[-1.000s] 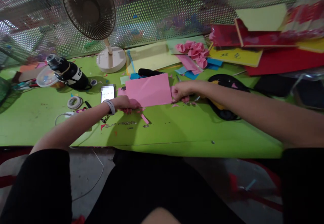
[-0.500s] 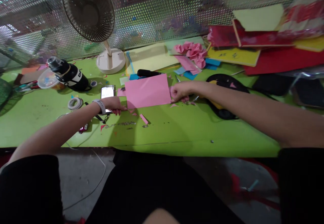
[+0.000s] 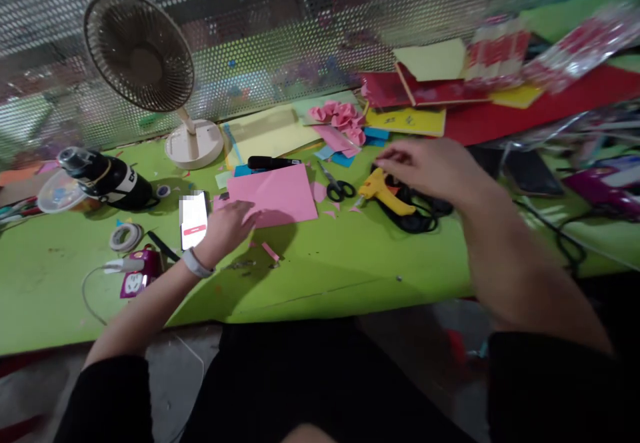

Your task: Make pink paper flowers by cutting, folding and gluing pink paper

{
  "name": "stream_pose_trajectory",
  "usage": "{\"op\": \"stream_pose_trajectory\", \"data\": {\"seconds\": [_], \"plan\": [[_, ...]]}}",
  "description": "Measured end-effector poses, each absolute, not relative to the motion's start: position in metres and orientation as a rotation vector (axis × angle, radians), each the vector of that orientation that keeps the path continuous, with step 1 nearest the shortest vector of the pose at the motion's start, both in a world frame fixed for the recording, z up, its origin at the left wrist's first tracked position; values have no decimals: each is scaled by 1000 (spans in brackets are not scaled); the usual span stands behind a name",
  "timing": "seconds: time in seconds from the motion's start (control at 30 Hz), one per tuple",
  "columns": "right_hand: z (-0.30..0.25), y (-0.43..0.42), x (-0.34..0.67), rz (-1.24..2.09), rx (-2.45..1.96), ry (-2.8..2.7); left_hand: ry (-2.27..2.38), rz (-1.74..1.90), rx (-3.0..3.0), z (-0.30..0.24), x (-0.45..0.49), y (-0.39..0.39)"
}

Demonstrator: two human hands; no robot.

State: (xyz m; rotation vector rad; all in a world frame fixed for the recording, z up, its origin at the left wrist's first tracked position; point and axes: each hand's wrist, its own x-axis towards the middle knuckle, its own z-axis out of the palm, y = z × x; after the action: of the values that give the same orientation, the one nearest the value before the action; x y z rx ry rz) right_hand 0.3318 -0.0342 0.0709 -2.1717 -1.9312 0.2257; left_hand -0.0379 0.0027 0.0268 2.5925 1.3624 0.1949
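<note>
A pink sheet of paper [image 3: 280, 196] lies flat on the green table. My left hand [image 3: 231, 228] is at its lower left corner, fingers stretched over the sheet and nothing held. To the right of the sheet, my right hand [image 3: 425, 168] is just above a yellow glue gun [image 3: 387, 197], its fingers loosely bent and apart. Whether they touch the gun is unclear. Black-handled scissors [image 3: 341, 191] lie between the sheet and the gun. Left of my left hand is a lit phone [image 3: 194, 219].
A fan [image 3: 194, 146] stands at the back left, beside a black bottle [image 3: 113, 183]. Tape [image 3: 125, 237] and a purple power socket [image 3: 143, 276] lie at the left. Crumpled pink paper [image 3: 343, 119] and red sheets [image 3: 500, 113] lie at the back.
My right hand has left the pink sheet's right corner and moved right to the glue gun. My left hand has moved onto the sheet's left corner. The view has turned right.
</note>
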Motion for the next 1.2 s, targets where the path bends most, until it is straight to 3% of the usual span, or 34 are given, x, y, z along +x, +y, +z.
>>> {"op": "stream_pose_trajectory", "data": {"seconds": [0.33,0.9,1.2], "plan": [[18,-95,377,-75,-2323,-1616,939,156,2888,-38,-10,-13],[9,22,263,244,-2045,-2138,943,244,2918,-67,-16,-28],[-23,45,222,415,-1925,-1866,958,282,2942,-71,-16,-32]]}}
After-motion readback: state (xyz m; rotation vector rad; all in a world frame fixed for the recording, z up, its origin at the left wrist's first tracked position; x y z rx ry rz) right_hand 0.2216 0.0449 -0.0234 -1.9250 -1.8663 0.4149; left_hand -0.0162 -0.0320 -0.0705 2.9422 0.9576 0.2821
